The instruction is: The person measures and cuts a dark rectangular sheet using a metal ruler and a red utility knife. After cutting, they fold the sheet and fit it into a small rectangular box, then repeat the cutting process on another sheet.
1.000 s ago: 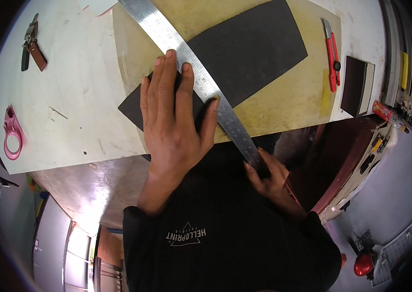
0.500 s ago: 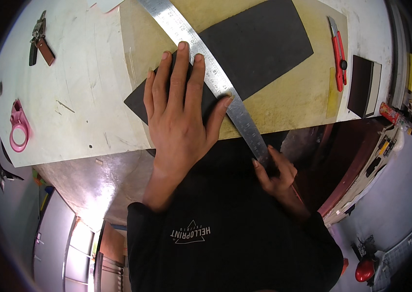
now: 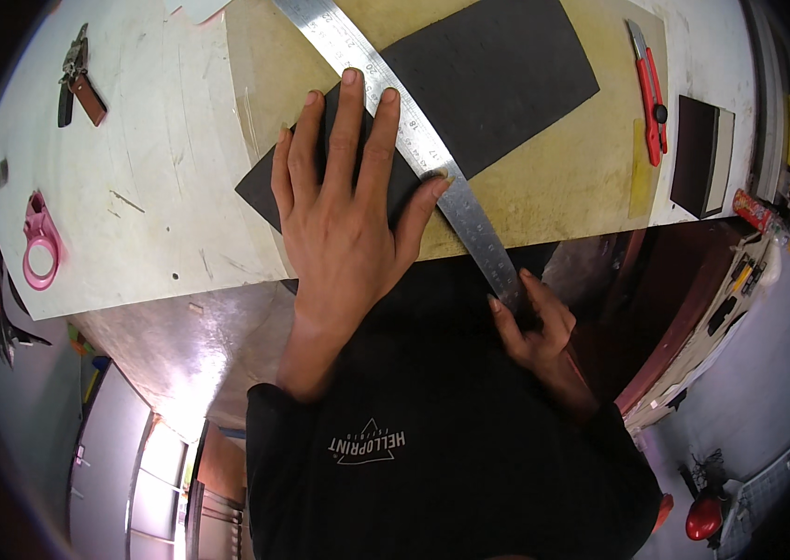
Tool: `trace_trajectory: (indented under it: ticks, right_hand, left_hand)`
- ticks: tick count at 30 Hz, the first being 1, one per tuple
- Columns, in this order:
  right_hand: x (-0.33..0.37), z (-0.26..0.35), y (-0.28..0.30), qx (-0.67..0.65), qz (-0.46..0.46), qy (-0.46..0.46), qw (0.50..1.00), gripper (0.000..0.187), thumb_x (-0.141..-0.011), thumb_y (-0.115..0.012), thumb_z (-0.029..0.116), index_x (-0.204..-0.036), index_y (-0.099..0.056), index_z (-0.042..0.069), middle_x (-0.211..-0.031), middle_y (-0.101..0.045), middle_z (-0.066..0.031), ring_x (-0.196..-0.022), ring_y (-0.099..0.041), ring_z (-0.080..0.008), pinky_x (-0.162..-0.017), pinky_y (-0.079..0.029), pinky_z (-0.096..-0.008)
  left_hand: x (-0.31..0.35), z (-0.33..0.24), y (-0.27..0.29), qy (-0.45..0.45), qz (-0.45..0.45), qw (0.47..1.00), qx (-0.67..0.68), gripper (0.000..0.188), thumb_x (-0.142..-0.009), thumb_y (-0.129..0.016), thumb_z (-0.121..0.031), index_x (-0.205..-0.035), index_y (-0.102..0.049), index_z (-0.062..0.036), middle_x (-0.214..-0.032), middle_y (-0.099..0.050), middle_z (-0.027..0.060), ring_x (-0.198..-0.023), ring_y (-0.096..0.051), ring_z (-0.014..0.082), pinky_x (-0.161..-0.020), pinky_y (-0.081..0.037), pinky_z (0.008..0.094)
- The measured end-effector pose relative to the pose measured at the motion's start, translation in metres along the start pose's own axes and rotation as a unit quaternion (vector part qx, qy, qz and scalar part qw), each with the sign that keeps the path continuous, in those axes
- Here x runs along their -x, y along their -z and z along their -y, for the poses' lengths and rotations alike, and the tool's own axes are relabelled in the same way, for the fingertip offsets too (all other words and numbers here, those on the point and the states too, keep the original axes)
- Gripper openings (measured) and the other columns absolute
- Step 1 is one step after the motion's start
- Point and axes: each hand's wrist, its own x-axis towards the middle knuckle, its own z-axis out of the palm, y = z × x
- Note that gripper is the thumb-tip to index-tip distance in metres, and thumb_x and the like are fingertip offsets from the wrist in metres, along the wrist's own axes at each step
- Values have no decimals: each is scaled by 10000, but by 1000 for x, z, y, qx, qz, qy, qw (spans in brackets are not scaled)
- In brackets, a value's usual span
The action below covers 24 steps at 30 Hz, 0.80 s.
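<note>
In the head view, your left hand (image 3: 344, 219) lies flat, fingers spread, on the black sheet (image 3: 498, 84) at the upper centre, fingertips by the ruler (image 3: 423, 145). The ruler slants from the top across the sheet; your right hand (image 3: 546, 327), right of centre, pinches its lower end. A red cutter (image 3: 649, 103) lies at the upper right, pliers (image 3: 81, 86) at the upper left.

Long, straight, silvery metal ruler (image 3: 421, 131): rows of dark numerals beside fine graduation lines. Black fabric shirt (image 3: 470, 457): white capital lettering (image 3: 367, 442) with an angular, triangle-topped white outline (image 3: 370, 460), upside down in the head view.
</note>
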Motion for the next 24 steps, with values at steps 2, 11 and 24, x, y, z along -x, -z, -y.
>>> trace_trajectory:
  ticks: [2,11,24]
  right_hand:
    - [0,1,2,3,10,-3,1000,472,-817,-866,54,-1195,-668,-148,-901,-744,-253,-671,-705,-212,-559,-545,-297]
    - [-5,1,3,-18,14,8,1000,468,-820,-855,30,-1216,-669,-138,-888,-740,-245,-649,-690,-196,-516,-519,-285]
    - [-1,-3,4,-9,17,-5,1000,494,-814,-863,65,-1250,-683,-81,-814,-719,-170,-579,-623,-160,-483,-490,-281]
  left_hand:
    - [0,0,-2,-2,-4,1000,1,674,-937,-694,-535,-1474,-603,-138,-1599,-487,123,-1446,-450,391,-1170,-330,571]
    - [0,-2,-1,2,-1,1000,3,710,-898,-772,-476,-1497,-585,-143,-1604,-483,124,-1454,-421,402,-1193,-323,539]
    - [-1,-4,0,1,5,1000,-10,694,-921,-749,-488,-1499,-586,-140,-1592,-494,145,-1457,-413,394,-1200,-303,539]
